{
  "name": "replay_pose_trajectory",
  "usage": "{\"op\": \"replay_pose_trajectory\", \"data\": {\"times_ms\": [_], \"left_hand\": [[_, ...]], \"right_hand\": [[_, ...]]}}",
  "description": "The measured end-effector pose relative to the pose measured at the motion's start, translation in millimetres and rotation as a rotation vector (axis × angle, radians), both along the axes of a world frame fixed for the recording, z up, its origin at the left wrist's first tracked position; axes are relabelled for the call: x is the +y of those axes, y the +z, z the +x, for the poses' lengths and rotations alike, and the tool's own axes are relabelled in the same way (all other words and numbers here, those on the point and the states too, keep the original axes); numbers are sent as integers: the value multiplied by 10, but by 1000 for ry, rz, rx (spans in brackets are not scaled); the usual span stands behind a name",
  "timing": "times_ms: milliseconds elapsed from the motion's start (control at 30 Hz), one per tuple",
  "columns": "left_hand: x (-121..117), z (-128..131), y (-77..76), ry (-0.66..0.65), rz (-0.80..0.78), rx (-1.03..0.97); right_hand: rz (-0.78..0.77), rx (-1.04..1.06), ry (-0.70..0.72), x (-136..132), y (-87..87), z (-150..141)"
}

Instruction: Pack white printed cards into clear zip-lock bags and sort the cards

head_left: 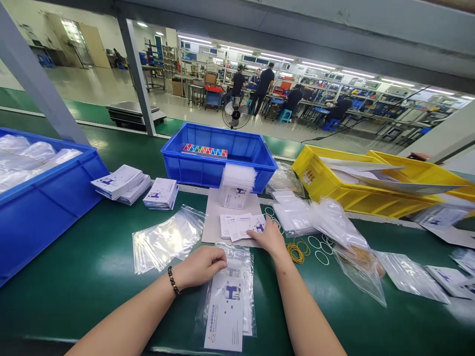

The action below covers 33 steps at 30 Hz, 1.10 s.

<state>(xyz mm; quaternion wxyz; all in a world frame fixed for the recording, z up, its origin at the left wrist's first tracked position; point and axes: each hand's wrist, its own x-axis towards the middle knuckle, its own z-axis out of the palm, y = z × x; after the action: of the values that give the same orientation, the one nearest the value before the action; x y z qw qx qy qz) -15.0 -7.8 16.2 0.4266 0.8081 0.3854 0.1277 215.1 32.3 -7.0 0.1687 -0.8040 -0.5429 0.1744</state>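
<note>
Bagged booklets (224, 316) lie closest to my camera, at the lower centre of the frame. At the bag's upper left edge I have the left hand (202, 267), fingers curled; my feed can't tell me whether they pinch the plastic. Mid-frame, the right hand (270, 238) touches the right end of loose booklets (237, 226) on a cardboard sheet (213, 207); whether it grips one, I can't tell. Left of centre I see clear bags (159, 242), right of centre yellow rubber bands (295, 253), upper centre a blue bin (196, 170).
</note>
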Motion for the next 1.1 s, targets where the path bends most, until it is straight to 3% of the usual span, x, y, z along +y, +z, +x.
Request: {"op": "replay_pose_trajectory", "data": {"times_ms": [133,233,367,433,500,800,933,1000,1100], "left_hand": [[6,-34,5,-23,-34,8],[14,-51,-10,-41,-13,5],[29,-44,-42,-9,-9,-47],[37,-38,-55,24,-21,-77],[42,-37,-60,46,-32,-106],[35,-31,-66,21,-17,-164],[21,-9,-97,50,-24,-241],[17,-4,-102,103,-49,-289],[14,0,-112,182,-96,-337]], "right_hand": [[230,302,-95,20,2,112],[307,395,-98,-9,32,147],[410,719,2,-147,97,53],[409,933,86,-231,134,-23],[372,1020,144,-294,172,-72],[274,893,308,-347,210,-61],[51,738,648,-422,246,-218],[-4,649,750,-454,274,-247],[-19,668,658,-471,283,-211]]}}
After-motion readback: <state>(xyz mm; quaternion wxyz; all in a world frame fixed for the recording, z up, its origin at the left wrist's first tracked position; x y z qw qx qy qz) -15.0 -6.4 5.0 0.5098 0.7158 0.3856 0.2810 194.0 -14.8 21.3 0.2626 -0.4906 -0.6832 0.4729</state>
